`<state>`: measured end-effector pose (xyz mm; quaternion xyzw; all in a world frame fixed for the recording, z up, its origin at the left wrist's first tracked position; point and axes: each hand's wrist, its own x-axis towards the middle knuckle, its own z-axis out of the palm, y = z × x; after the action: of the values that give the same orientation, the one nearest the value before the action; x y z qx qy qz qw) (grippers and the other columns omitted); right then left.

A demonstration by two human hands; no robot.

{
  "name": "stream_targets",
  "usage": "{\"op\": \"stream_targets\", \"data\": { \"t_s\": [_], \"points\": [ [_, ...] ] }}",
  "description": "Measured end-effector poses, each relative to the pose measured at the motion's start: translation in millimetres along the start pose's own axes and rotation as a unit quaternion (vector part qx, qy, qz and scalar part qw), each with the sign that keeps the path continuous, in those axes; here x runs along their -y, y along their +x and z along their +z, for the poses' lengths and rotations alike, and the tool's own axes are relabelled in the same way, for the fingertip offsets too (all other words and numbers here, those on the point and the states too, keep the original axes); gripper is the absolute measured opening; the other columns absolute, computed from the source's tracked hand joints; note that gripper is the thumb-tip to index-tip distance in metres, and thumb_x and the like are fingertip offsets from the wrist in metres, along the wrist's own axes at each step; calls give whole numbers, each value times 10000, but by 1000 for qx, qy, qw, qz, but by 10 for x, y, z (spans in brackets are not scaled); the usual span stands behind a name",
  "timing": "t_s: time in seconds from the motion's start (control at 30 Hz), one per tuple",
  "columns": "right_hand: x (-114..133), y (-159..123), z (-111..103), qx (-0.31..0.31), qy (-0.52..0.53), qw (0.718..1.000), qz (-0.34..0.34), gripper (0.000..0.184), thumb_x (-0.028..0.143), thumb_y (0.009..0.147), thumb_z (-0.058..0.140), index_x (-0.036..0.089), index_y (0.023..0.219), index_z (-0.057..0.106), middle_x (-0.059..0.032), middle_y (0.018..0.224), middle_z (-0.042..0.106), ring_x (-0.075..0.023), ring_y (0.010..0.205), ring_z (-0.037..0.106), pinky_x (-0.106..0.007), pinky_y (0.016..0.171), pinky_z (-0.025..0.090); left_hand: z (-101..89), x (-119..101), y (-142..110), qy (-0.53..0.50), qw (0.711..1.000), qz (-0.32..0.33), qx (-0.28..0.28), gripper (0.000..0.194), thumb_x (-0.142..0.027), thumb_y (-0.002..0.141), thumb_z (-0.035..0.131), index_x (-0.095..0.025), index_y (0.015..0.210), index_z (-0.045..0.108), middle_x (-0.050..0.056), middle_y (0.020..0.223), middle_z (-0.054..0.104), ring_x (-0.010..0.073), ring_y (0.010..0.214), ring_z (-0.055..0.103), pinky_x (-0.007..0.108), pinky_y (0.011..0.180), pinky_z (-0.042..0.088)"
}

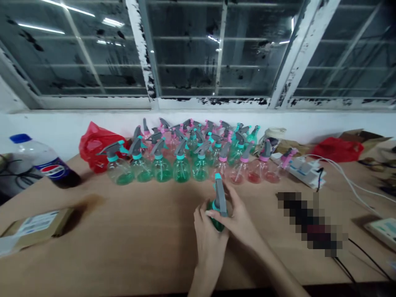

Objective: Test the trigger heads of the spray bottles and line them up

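Note:
A spray bottle [220,197] with green liquid, a turquoise nozzle and collar and a grey trigger tilts between my hands near the middle of the table. My left hand [210,237] is wrapped round its body from the left and below. From the right, my right hand [243,216] grips it near the collar, thumb across the front and fingers behind. My palms hide much of the bottle. Just beyond stands a front row of similar bottles, turquoise-collared with green liquid [181,171] on the left and pink-collared with red liquid [254,173] on the right. Several more crowd behind them.
A cola bottle [51,165] leans at the left, near a red plastic bag [99,144] and a cardboard packet [37,229]. To the right are a white power strip [306,171] with cables, another red bag [337,149] and a pixelated dark object [312,225]. Windows line the back wall.

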<state>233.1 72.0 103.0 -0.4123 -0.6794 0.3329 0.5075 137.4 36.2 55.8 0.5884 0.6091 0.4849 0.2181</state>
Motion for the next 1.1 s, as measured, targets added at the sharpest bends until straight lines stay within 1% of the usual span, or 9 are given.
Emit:
{"op": "stream_targets", "data": {
  "t_s": [0.1,0.2,0.33,0.43,0.57,0.67,0.8,0.93,1.1],
  "points": [
    [35,35,-114,-47,4,998,37,434,388,763,660,211,1144,554,-67,1039,669,-240,938,645,-398,846,517,100,-87,-122,4,999,28,23,726,-205,723,639,-216,1356,283,150,1305,404,325,1229,409,517,1004,358],
    [52,50,-251,-64,20,994,84,224,412,809,597,209,893,638,-20,825,677,-210,784,651,-346,747,529,167,-163,-275,-2,997,45,66,825,-223,749,655,-277,1422,181,142,1390,324,332,1304,322,535,1035,324],
    [23,20,-424,-80,64,985,142,262,433,799,589,231,938,679,-22,862,705,-245,913,650,-398,861,497,191,-219,-382,-7,995,59,77,836,-240,779,629,-312,1446,132,127,1421,302,327,1328,306,535,1046,331],
    [-23,8,-521,-103,88,975,177,327,473,782,589,227,968,698,-39,770,712,-277,892,664,-452,849,502,146,-236,-361,-23,995,67,68,817,-259,759,641,-311,1435,185,122,1391,349,330,1301,349,530,1025,363],
    [-34,53,-581,-68,214,962,157,315,435,781,596,226,990,706,-37,741,721,-287,917,672,-457,851,508,28,-262,-304,-60,992,64,93,778,-299,747,658,-298,1411,251,119,1368,361,328,1271,391,523,1014,377],
    [-12,81,-575,-44,321,936,140,264,355,784,599,233,991,709,-31,756,731,-276,971,662,-426,863,510,-40,-281,-299,-72,990,61,107,736,-332,770,639,-277,1404,268,126,1370,357,342,1266,394,549,1006,372],
    [-15,77,-547,-42,367,918,146,246,304,761,629,246,986,712,-24,760,735,-270,985,658,-405,863,511,-71,-296,-315,-76,989,57,110,704,-333,763,649,-273,1381,318,124,1363,379,344,1257,407,547,1002,376],
    [-9,57,-575,-33,326,933,147,250,354,775,601,250,974,710,-22,710,711,-272,949,658,-420,839,509,-120,-284,-306,-72,987,54,130,713,-341,770,657,-288,1390,310,115,1382,378,331,1267,403,540,1011,372],
    [58,64,-663,-12,58,992,114,159,344,787,601,233,856,691,-2,649,661,-230,741,652,-351,732,496,-248,-127,-255,-21,983,25,180,693,-337,814,652,-327,1409,296,75,1452,349,305,1344,312,555,1073,276]
  ]
}}
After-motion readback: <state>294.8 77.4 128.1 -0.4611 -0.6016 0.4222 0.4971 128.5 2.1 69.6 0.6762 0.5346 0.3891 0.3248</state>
